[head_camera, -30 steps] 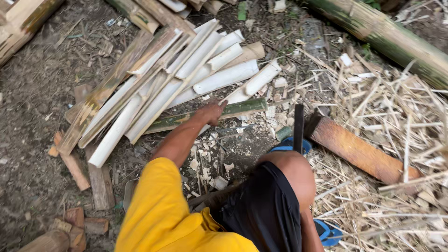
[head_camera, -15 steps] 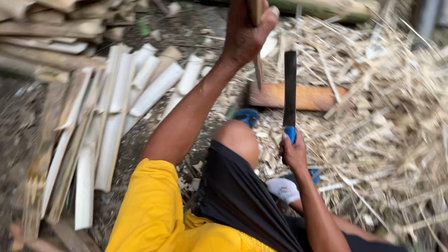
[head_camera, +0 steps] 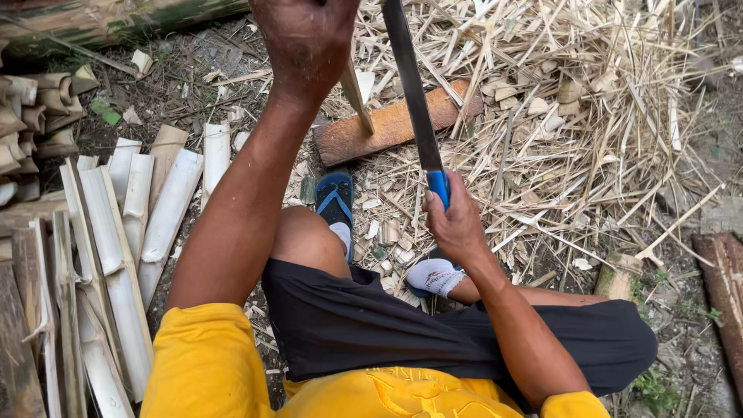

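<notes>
My left hand (head_camera: pixel 306 39) is raised near the top of the view, closed around a split bamboo piece (head_camera: pixel 357 97) whose lower end stands on a reddish wooden block (head_camera: pixel 387 125). My right hand (head_camera: pixel 455 220) grips the blue handle of a long dark machete (head_camera: pixel 410 85), blade pointing up and away beside the bamboo piece. I sit on the ground in a yellow shirt and dark shorts, one foot in a blue sandal (head_camera: pixel 334 197).
Split pale bamboo slats (head_camera: pixel 128 232) lie in rows on the left. A heap of thin bamboo shavings (head_camera: pixel 588 116) covers the ground on the right. A thick green bamboo pole (head_camera: pixel 116 19) lies at the top left. Another wood piece (head_camera: pixel 724 279) is at the right edge.
The view has swung right. My left hand picked a bamboo piece from the slats and lifted it onto the block. The machete has come up beside it.
</notes>
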